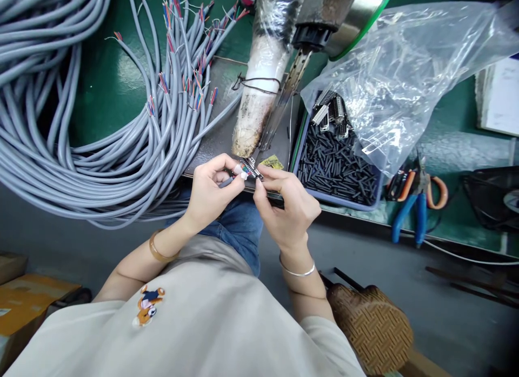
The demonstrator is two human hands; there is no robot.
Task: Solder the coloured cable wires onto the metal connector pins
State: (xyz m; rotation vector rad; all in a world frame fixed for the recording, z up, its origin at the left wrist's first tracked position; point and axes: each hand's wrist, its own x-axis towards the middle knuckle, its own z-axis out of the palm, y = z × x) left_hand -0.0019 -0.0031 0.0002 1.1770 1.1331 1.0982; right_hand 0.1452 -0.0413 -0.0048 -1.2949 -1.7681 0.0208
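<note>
Head camera: I see the left hand (pixel 211 192), white at its fingertips, with thumb and forefinger pinching the end of a grey cable (pixel 226 182). The fingers of the right hand (pixel 290 203) pinch a small metal plug (pixel 253 168); coloured wires reach it between both hands, near the front edge of the surface (pixel 458 155). Just beyond the plug I make out the stained end of a wrapped tube (pixel 261 69), beside a slotted metal rod (pixel 298 69). To my right, a tray (pixel 367 206) holds short black tubes (pixel 332 169) and more plugs (pixel 334 109), partly under a clear bag (pixel 409 74). Pliers (pixel 421 207) lie farther right; looped cables (pixel 133 188) spread left.
</note>
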